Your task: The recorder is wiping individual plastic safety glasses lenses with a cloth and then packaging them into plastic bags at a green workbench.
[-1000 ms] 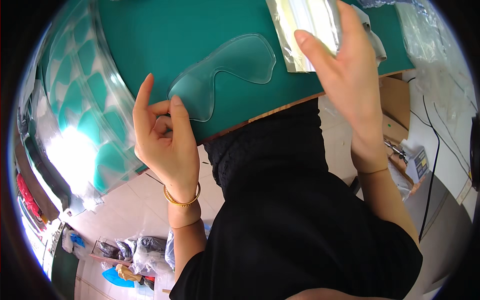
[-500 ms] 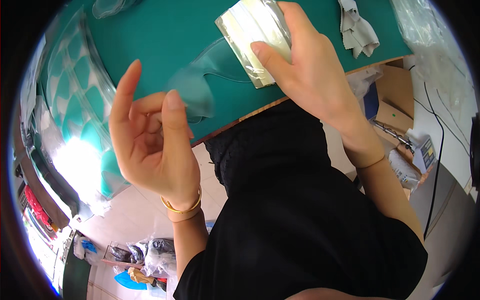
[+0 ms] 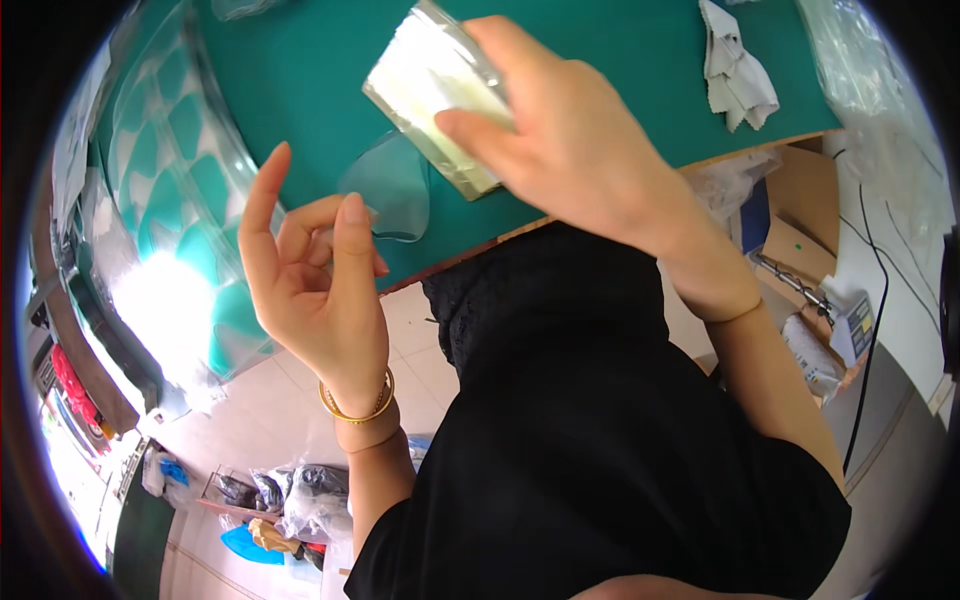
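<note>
"Why are the clear plastic sheets with rounded cut-outs at the left?"

"They lie along the left side of the green desk, probably leaving the middle for the hands."

"And the left hand?"

"Index finger up, the other fingers curled, thumb close to them. It's right beside the clear, rounded plastic piece; I can't tell whether the fingers pinch it."

"Where exactly is that piece?"

"By the desk's near edge, between the hands, its right part hidden behind the shiny, pale yellow, film-wrapped packet."

"How's that held?"

"The right hand grips it tilted, thumb across the face, fingers round the right side, likely for firmness. Whether it touches the plastic piece, I can't tell."

"And the crumpled grey zigzag-edged cloth?"

"Farther right, well apart from both hands, presumably out of their way."
</note>
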Action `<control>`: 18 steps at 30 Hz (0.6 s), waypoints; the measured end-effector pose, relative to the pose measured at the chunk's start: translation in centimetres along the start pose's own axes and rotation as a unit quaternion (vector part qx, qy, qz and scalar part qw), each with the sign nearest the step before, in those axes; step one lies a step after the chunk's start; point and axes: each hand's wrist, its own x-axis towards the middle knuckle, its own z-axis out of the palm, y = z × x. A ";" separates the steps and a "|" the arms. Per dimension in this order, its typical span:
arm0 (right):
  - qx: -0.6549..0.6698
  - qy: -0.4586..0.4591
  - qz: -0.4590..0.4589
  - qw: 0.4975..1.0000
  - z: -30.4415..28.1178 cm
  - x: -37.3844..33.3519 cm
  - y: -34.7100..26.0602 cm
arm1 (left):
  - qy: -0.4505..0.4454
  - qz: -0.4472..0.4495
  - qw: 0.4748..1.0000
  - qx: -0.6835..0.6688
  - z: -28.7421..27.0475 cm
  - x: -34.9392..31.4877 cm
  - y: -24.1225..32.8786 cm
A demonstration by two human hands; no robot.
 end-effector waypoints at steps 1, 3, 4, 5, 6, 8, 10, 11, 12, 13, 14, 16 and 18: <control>0.012 0.006 0.007 1.000 -0.8 0.2 0.1 | 0.000 -0.004 1.000 0.007 -0.3 -0.2 -0.3; 0.006 0.045 -0.022 0.999 -1.6 0.5 0.9 | 0.008 -0.015 1.000 0.015 -0.9 -0.6 -0.9; 0.007 0.038 -0.025 0.999 -1.7 0.7 0.7 | -0.001 -0.028 1.000 0.009 -1.1 -0.7 -1.1; 0.019 -0.004 0.013 1.000 -2.1 0.8 0.2 | -0.014 -0.040 0.999 0.001 -1.2 -0.7 -1.2; 0.031 -0.047 0.051 0.997 -2.3 0.9 -0.1 | -0.013 -0.041 0.999 -0.001 -1.3 -0.7 -1.3; 0.014 -0.039 0.038 0.998 -1.1 1.2 -0.7 | -0.017 -0.065 0.998 0.003 -1.4 -0.8 -1.3; -0.033 -0.004 -0.033 0.999 0.8 0.9 -0.6 | -0.023 -0.069 0.997 -0.004 -1.7 -0.9 -1.5; -0.012 -0.041 -0.014 0.999 1.1 1.1 -1.3 | -0.030 -0.075 0.997 -0.003 -1.8 -1.0 -1.5; -0.012 -0.054 -0.025 0.998 1.6 1.3 -1.7 | -0.036 -0.080 0.996 -0.002 -1.9 -1.1 -1.6; -0.013 -0.091 -0.004 0.996 1.6 1.5 -1.9 | -0.045 -0.091 0.995 0.003 -2.1 -1.1 -1.4; -0.014 -0.128 0.016 0.992 1.6 1.6 -2.1 | -0.043 -0.091 0.995 0.003 -2.1 -1.1 -1.3; -0.013 -0.073 -0.021 0.997 0.8 2.0 -1.0 | -0.049 -0.101 0.994 0.007 -2.2 -1.1 -1.1; -0.009 -0.032 -0.019 0.999 0.0 2.1 -0.5 | -0.048 -0.106 0.993 0.010 -2.3 -1.5 -1.2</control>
